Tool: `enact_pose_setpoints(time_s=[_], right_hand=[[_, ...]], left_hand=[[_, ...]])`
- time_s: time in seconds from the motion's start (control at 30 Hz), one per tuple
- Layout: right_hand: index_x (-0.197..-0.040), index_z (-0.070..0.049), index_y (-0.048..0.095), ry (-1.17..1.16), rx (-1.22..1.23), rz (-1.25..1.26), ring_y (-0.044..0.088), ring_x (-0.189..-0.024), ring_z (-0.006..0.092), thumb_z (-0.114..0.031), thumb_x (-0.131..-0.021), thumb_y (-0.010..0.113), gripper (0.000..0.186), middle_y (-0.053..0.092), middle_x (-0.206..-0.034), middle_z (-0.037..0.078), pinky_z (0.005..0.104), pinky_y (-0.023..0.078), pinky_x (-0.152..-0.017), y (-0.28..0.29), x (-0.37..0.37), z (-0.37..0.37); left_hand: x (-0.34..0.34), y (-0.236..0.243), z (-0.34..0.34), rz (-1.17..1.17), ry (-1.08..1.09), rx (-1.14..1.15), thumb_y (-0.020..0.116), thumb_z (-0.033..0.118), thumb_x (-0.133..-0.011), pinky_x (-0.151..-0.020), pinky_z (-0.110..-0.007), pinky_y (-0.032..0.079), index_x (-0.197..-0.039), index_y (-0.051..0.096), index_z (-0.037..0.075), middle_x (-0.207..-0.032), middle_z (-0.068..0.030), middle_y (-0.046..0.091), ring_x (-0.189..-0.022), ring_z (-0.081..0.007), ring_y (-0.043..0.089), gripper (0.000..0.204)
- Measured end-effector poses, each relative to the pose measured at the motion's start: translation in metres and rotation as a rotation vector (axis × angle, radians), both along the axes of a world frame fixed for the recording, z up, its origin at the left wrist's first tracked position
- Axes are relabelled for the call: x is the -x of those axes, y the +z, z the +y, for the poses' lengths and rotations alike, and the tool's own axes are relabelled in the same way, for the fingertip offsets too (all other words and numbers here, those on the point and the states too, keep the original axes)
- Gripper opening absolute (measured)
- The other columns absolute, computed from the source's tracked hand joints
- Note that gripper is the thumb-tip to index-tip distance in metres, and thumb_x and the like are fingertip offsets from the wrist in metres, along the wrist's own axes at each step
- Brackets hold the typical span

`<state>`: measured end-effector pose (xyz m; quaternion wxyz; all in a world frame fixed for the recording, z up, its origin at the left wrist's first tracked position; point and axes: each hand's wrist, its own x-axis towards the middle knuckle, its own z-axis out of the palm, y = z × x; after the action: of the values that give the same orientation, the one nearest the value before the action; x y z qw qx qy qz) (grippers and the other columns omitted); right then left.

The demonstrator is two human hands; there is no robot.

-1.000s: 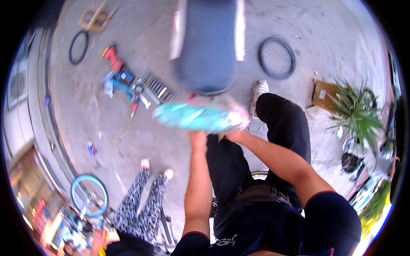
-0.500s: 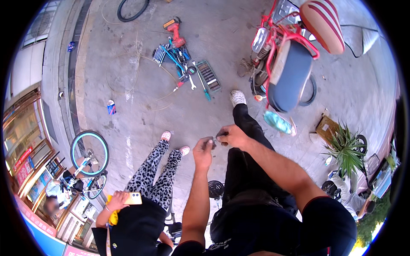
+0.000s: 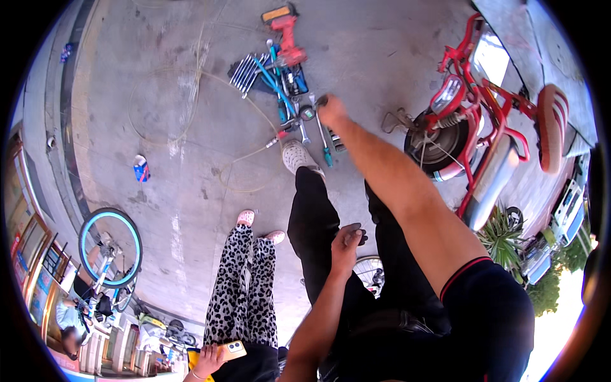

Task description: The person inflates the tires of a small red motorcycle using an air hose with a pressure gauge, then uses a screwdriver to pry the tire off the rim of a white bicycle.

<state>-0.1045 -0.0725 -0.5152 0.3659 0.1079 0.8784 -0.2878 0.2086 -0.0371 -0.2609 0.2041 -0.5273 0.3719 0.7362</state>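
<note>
My right hand reaches far forward over the tools on the ground. Its fingers are drawn together at the socket set, most of which the hand and forearm hide; whatever they grip is not visible. Beside the hand lies a long-handled tool with a teal grip. My left hand stays near my thighs, fingers curled in with the thumb against them. Something dark shows at its fingertips, too small to name. A combination wrench and a round black-rimmed gauge are left of the right hand.
A red impact wrench, a row of wrenches and an air hose lie ahead. Right stands a red scooter; left, a bicycle with a blue-rimmed wheel. Close on my left, a person in leopard-print trousers holds a phone.
My hands, which were together around something tiny, have parted. The right has stretched forward to the tools; the left has dropped back toward my legs. I have stepped closer to the tools.
</note>
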Motion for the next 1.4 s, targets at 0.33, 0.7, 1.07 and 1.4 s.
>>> enact_pose_setpoints(time_s=[0.33,0.7,1.07,1.4], right_hand=[[-0.12,-0.015,0.07,0.493,0.044,-0.077,0.064,-0.115,0.039,-0.023,-0.085,0.065,0.036,0.067,-0.121,0.024,0.0477,0.051,-0.101,-0.12,0.012,-0.099],[-0.091,-0.006,0.077,0.589,0.53,-0.35,0.066,-0.098,0.0383,-0.031,-0.085,0.07,0.027,0.071,-0.101,0.018,0.0461,0.053,-0.087,0.071,0.031,-0.094],[-0.119,-0.006,0.072,0.333,1.13,-0.074,0.065,-0.098,0.0246,-0.02,-0.094,0.069,0.029,0.065,-0.108,0.012,0.0355,0.052,-0.085,0.639,0.448,-0.008],[-0.146,0.001,0.047,0.014,1.26,0.269,0.061,-0.11,0.0209,-0.014,-0.094,0.068,0.058,0.055,-0.126,0.011,0.0339,0.05,-0.093,0.79,0.707,0.098]], left_hand=[[0.095,-0.037,-0.124,-0.165,0.345,-0.121,0.063,0.02,-0.101,-0.084,-0.034,0.054,-0.12,0.062,-0.003,-0.1,-0.0128,0.067,-0.089,-0.0208,0.067,0.029],[0.205,0.017,-0.128,-0.143,0.129,0.648,0.069,0.01,-0.094,-0.1,-0.038,0.049,-0.136,0.048,-0.002,-0.129,-0.0144,0.057,-0.117,-0.0233,0.058,0.049],[0.59,0.315,-0.195,0.721,-0.88,0.924,0.08,0.016,-0.08,-0.094,-0.049,0.048,-0.119,0.059,0.0,-0.121,-0.0214,0.06,-0.111,-0.0405,0.059,0.047],[0.945,0.463,-0.151,1.049,-0.942,0.882,0.084,0.009,-0.074,-0.074,-0.04,0.051,-0.1,0.061,0.002,-0.09,-0.0138,0.063,-0.082,-0.0319,0.062,0.036]])
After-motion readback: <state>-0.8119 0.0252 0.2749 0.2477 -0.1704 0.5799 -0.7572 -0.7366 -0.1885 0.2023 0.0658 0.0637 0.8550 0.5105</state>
